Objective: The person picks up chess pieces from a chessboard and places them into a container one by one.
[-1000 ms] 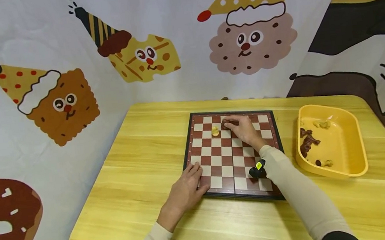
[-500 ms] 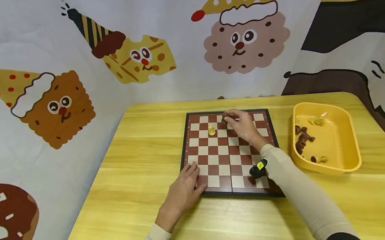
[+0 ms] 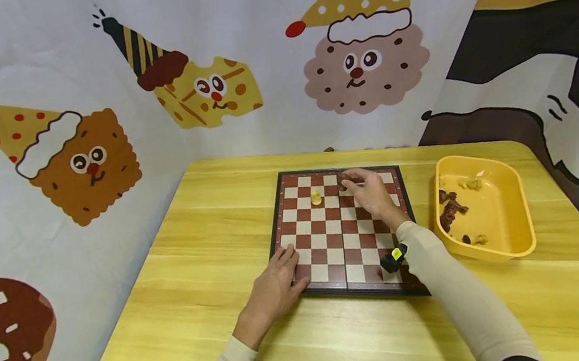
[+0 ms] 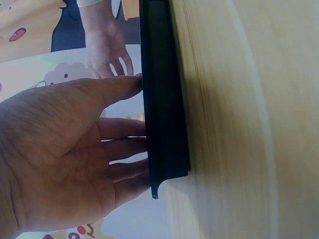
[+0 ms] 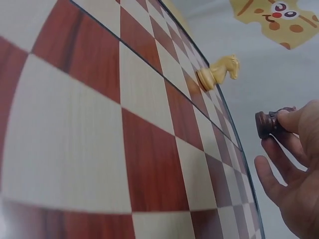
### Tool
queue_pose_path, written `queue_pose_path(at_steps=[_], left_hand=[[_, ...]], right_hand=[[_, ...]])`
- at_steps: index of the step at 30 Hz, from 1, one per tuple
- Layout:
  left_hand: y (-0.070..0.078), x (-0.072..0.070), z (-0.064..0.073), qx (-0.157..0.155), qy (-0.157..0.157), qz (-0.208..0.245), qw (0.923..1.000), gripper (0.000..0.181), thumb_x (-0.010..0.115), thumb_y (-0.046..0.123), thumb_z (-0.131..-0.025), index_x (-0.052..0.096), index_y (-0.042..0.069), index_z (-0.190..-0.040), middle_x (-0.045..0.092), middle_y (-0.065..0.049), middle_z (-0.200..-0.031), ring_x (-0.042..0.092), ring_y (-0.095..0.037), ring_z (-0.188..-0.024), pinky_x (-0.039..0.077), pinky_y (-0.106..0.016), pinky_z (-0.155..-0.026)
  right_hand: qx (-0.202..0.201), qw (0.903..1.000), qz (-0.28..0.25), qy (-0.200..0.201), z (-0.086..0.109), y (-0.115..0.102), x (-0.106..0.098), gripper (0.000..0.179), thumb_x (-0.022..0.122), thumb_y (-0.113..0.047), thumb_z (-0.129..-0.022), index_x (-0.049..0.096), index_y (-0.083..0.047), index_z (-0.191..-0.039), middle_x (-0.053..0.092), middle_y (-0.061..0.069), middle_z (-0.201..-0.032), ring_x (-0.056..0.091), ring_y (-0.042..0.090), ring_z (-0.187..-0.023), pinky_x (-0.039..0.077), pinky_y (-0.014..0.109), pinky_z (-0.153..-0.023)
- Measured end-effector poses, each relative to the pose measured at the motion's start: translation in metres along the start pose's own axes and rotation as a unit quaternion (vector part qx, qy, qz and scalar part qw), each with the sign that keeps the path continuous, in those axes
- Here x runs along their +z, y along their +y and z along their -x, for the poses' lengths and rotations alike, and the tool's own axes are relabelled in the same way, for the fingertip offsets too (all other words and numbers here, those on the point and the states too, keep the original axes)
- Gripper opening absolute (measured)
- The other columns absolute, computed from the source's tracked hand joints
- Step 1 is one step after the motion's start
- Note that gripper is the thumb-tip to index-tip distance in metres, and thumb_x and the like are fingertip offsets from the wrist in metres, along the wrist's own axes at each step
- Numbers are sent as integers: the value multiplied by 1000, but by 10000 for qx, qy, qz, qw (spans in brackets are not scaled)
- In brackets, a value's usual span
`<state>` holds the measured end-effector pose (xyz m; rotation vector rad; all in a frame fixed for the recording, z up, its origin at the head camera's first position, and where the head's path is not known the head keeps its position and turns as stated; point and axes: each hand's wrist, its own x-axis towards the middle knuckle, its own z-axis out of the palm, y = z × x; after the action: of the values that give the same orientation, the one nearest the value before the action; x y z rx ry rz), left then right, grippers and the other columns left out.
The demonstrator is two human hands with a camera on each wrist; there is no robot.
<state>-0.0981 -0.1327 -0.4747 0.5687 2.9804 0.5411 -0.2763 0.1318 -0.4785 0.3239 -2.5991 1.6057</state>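
Note:
My right hand [image 3: 372,192] is over the far part of the chessboard [image 3: 319,242], just right of its centre fold. Its thumb and fingers pinch a dark brown chess piece [image 5: 266,123]; in the right wrist view the round base hangs off the board's surface, and the fingers cover its top. A cream knight [image 3: 315,198] stands upright on the board to the left of that hand. At the near left corner, my left hand [image 3: 274,285] rests on the board's edge, thumb and fingers extended. The left wrist view shows its fingertips against the dark board rim [image 4: 164,99].
A yellow tray [image 3: 502,211] stands right of the board, with several brown and cream chess pieces inside. The wooden table [image 3: 192,261] extends around both. Behind it hangs a cloth [image 3: 229,10] with cartoon prints.
My right hand has shifted slightly right across the board's fold with the brown chess piece. The left hand stays at the board's edge. The head view has turned a little right.

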Motion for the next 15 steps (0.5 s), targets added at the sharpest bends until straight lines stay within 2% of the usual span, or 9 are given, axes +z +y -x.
queue_pose_path(at_steps=[5,11,15], left_hand=[[1,0,-2,-42,-75,-21,10000,61,68,33,-100,53,-6,-144,44,-21,-154,36,-38,-144,38,-49,-112],[2,0,-3,-23,-119,-21,9999,60,68,32,-100,52,-6,-144,44,-22,-153,36,-39,-144,39,-50,-112],[4,0,-2,-10,-110,-37,9999,60,69,31,-100,53,-6,-144,44,-22,-153,37,-39,-143,39,-50,-112]], right_hand=[[-8,9997,263,24,3,-2,-8,31,66,-14,-102,67,-1,-130,65,18,-123,62,32,-115,54,47,-96],[-193,9978,603,169,9,-3,-19,31,67,-19,-101,69,-2,-128,69,15,-119,65,30,-106,57,45,-84],[-353,9963,738,248,15,-8,-27,32,69,-22,-100,70,-4,-126,71,12,-116,67,28,-100,57,45,-83]])
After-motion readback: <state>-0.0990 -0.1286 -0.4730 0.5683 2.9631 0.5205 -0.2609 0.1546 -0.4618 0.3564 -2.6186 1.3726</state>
